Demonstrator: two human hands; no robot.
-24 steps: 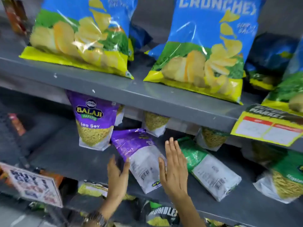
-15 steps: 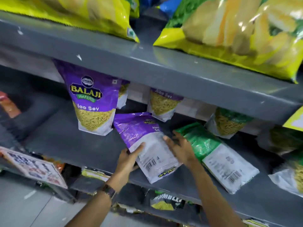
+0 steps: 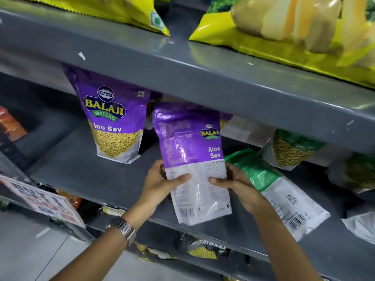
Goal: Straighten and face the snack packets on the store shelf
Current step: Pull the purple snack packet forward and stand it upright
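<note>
I hold a purple and white Aloo Sev packet (image 3: 192, 151) upright above the grey middle shelf (image 3: 85, 171), its back side towards me. My left hand (image 3: 162, 183) grips its lower left edge and my right hand (image 3: 235, 183) its lower right edge, thumbs across the white part. To its left stands another purple Aloo Sev packet (image 3: 113, 122), front facing out. A green and white packet (image 3: 278, 191) lies flat on its face to the right, touching my right hand. Behind that one a green Ratlami Sev packet (image 3: 292, 149) stands upright.
The grey upper shelf (image 3: 203, 78) overhangs the packets' tops, with yellow chip bags (image 3: 294, 31) on it. More packets stand at the far right (image 3: 357, 173). A promo sign (image 3: 42, 201) hangs at the lower left, and a lower shelf holds dark packets (image 3: 203, 250).
Both hands closed on the purple packet that lay flat and tilted, and lifted it upright. The camera has moved closer and lower.
</note>
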